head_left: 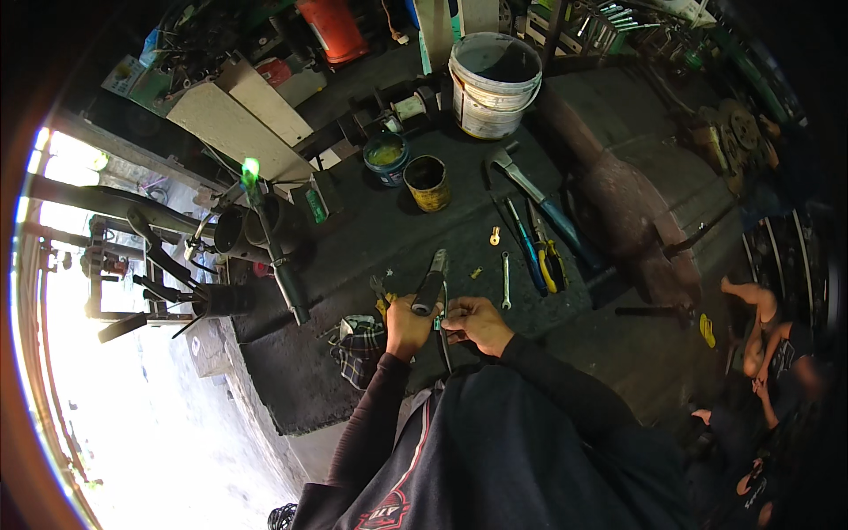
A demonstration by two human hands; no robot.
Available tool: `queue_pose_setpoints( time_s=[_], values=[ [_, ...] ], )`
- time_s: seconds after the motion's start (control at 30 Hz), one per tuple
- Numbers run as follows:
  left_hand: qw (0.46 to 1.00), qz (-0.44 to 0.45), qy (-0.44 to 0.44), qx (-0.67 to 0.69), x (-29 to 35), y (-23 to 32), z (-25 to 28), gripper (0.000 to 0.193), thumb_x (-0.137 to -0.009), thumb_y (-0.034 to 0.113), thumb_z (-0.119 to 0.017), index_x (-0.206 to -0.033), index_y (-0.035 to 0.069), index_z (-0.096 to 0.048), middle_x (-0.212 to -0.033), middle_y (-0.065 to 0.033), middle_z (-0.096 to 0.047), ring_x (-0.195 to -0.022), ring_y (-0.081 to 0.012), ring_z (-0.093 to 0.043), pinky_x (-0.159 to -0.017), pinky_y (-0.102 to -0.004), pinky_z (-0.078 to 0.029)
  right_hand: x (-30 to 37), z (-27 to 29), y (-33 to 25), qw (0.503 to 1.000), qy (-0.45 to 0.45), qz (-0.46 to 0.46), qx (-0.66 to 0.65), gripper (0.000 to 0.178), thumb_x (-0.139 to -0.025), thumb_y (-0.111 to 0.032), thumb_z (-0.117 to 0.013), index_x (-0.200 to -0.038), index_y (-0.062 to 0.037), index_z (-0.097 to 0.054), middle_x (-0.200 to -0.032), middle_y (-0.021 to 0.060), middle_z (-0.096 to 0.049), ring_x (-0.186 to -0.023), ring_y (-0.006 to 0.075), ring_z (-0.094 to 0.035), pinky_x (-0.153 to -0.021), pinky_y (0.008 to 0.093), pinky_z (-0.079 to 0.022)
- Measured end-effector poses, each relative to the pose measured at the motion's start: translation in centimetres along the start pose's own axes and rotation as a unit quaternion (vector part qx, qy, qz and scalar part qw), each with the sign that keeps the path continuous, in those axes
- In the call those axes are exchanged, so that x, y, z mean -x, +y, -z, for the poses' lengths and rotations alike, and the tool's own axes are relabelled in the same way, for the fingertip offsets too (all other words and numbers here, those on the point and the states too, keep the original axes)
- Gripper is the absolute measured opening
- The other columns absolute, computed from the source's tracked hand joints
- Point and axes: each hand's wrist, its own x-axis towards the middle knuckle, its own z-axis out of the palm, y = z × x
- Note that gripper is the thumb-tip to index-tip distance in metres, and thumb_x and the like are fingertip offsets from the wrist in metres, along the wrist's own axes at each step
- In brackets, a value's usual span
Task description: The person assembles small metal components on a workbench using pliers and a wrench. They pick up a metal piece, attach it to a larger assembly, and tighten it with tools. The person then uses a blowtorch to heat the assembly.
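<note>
Near the bench's front edge, my left hand (407, 328) is closed around a dark tube-shaped part (429, 291) with a round end. A thin dark strip runs down beside it toward my body. My right hand (478, 325) meets it from the right, thumb and fingers pinched at a small shiny greenish bit; what exactly they grip is too small to tell. Yellow-handled pliers (380, 291) and a plaid cloth (360, 351) lie beside my left hand. Beyond my right hand are a wrench (506, 281) and a small brass-coloured piece (495, 236).
Right of the wrench lie a blue-handled tool (532, 256), yellow-and-black pliers (554, 265) and a blue-handled hammer (539, 194). A yellow can (428, 196), a blue tub (386, 168) and a white bucket (491, 110) stand farther back. People (777, 353) are at the right.
</note>
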Motion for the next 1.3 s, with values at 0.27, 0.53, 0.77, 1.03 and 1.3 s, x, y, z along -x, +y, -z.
queue_pose_setpoints(
  time_s=[0.27,0.53,0.77,1.03,1.3],
  values=[
    [1.000,0.015,0.002,-0.001,-0.2,-0.1,0.0,0.025,-0.082,0.021,-0.085,-0.089,-0.001,-0.075,-0.072,-0.0063,-0.071,-0.065,-0.0135,-0.063,-0.062,-0.0338,-0.050,0.0,0.0,0.1,1.000,0.001,0.001,-0.004,0.013,-0.093,0.000,-0.071,-0.105,-0.0026,-0.066,-0.093,0.0059,-0.070,-0.084,0.0168,-0.071,-0.072,0.0346,-0.063],
    [0.998,0.013,0.009,0.057,-0.1,-0.9,-0.3,0.027,-0.080,0.021,-0.086,-0.090,-0.002,-0.075,-0.077,-0.0109,-0.073,-0.068,-0.0175,-0.067,-0.064,-0.0362,-0.052,0.1,-0.1,-0.2,1.000,-0.001,-0.007,0.006,0.013,-0.093,0.000,-0.070,-0.105,-0.0023,-0.066,-0.093,0.0055,-0.069,-0.082,0.0160,-0.070,-0.073,0.0337,-0.062],
    [0.980,0.000,-0.048,0.191,0.3,-0.8,1.3,0.021,-0.100,0.012,-0.061,-0.106,-0.006,-0.072,-0.089,-0.0106,-0.072,-0.070,-0.0145,-0.064,-0.066,-0.0293,-0.055,-0.1,0.1,0.1,1.000,-0.001,-0.007,0.000,0.016,-0.092,0.000,-0.071,-0.107,-0.0011,-0.066,-0.093,0.0052,-0.069,-0.082,0.0162,-0.070,-0.072,0.0336,-0.062],
    [0.879,0.063,-0.071,0.466,2.1,-3.4,3.0,0.029,-0.109,0.012,-0.047,-0.124,-0.011,-0.055,-0.120,-0.0171,-0.068,-0.107,-0.0262,-0.071,-0.094,-0.0390,-0.062,0.3,0.0,-0.1,1.000,-0.018,0.000,-0.006,0.018,-0.092,0.002,-0.071,-0.109,0.0001,-0.068,-0.094,0.0073,-0.071,-0.082,0.0167,-0.071,-0.071,0.0334,-0.063],
    [0.881,0.055,-0.091,0.461,2.9,-2.5,3.5,0.036,-0.102,0.001,-0.045,-0.132,-0.018,-0.050,-0.124,-0.0252,-0.067,-0.112,-0.0294,-0.069,-0.110,-0.0439,-0.054,-0.3,0.5,-0.6,1.000,-0.027,0.007,-0.007,0.023,-0.091,0.000,-0.072,-0.113,0.0006,-0.067,-0.096,0.0081,-0.071,-0.082,0.0188,-0.072,-0.072,0.0342,-0.062]
  ],
)
